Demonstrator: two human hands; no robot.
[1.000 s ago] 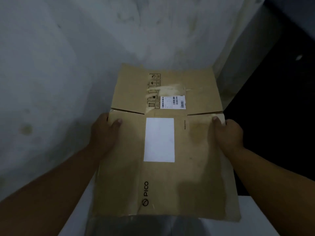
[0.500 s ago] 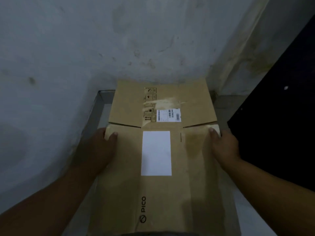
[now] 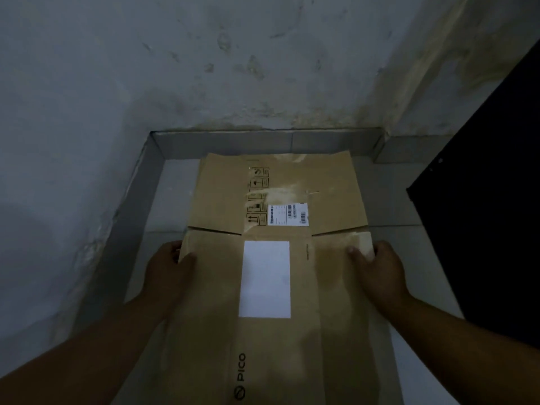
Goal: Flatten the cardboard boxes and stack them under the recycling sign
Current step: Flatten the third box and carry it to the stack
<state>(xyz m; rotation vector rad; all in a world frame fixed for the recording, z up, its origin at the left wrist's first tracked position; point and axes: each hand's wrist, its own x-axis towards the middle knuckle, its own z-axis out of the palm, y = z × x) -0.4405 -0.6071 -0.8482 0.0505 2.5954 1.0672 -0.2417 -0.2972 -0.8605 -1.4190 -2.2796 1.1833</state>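
Observation:
A flattened brown cardboard box [image 3: 336,282] lies lengthwise before me, low over the tiled floor in a wall corner. It carries a white blank label, a barcode sticker, handling symbols and the print "PICO". Its far flaps reach almost to the grey skirting. My left hand [image 3: 168,268] grips the box's left edge, thumb on top. My right hand [image 3: 380,267] grips the right edge the same way. No recycling sign is in view.
A stained white wall [image 3: 204,68] rises ahead and to the left, with a grey skirting [image 3: 263,141] along its foot. A dark surface [image 3: 491,214] stands on the right. Pale floor tiles [image 3: 172,194] show around the box.
The box has gone down and forward toward the floor corner, both hands still on its edges. The skirting and floor have come into view.

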